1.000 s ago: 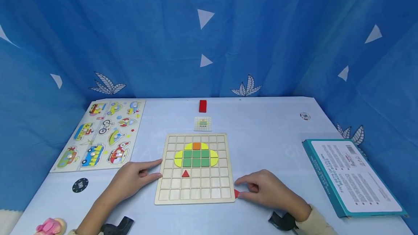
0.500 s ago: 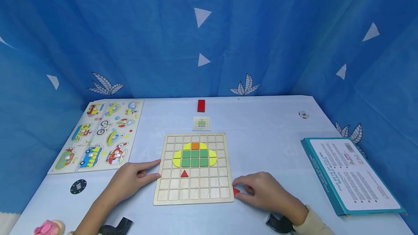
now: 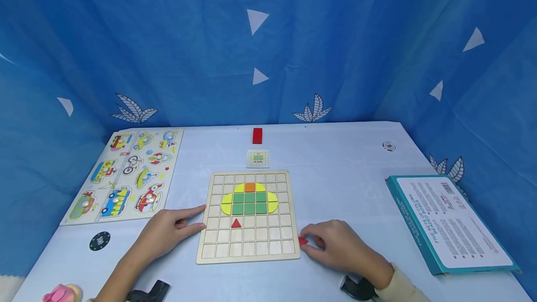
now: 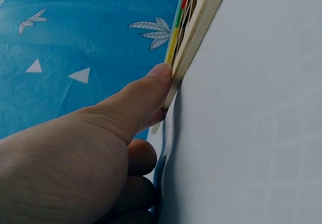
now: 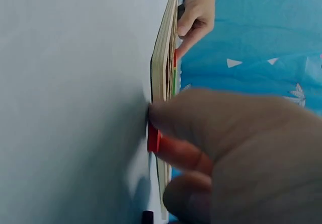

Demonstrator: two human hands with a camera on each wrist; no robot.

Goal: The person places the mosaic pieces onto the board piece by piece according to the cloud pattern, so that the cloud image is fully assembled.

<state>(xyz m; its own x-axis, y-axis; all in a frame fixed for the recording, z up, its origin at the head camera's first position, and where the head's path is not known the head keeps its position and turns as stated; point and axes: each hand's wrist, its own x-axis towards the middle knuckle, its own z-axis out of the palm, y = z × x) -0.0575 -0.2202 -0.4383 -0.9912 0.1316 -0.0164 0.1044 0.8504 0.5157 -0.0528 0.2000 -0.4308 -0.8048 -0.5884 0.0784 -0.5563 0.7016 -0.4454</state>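
A square wooden grid board (image 3: 248,250) lies in the middle of the head view. Yellow curved pieces, green squares (image 3: 249,203) and an orange square (image 3: 250,187) form a shape on it, with a red triangle (image 3: 236,223) below. The left hand (image 3: 165,232) touches the board's left edge with extended index finger and thumb; its other fingers are bent. By the board's lower right edge, the right hand (image 3: 337,246) pinches a small red triangular piece (image 5: 153,139) between thumb and fingers. That piece is partly hidden by the fingers.
Behind the board lie a small pattern card (image 3: 258,158) and a red block (image 3: 258,136). A vehicle puzzle board (image 3: 168,183) and a black round chip (image 3: 99,241) are at left. A teal-edged box (image 3: 453,223) lies at right, a white chip (image 3: 388,146) farther back.
The right hand has shifted slightly, and the red piece it pinches sits a little farther up the board's right edge. The left hand stays at the left edge. The head view has shifted slightly.
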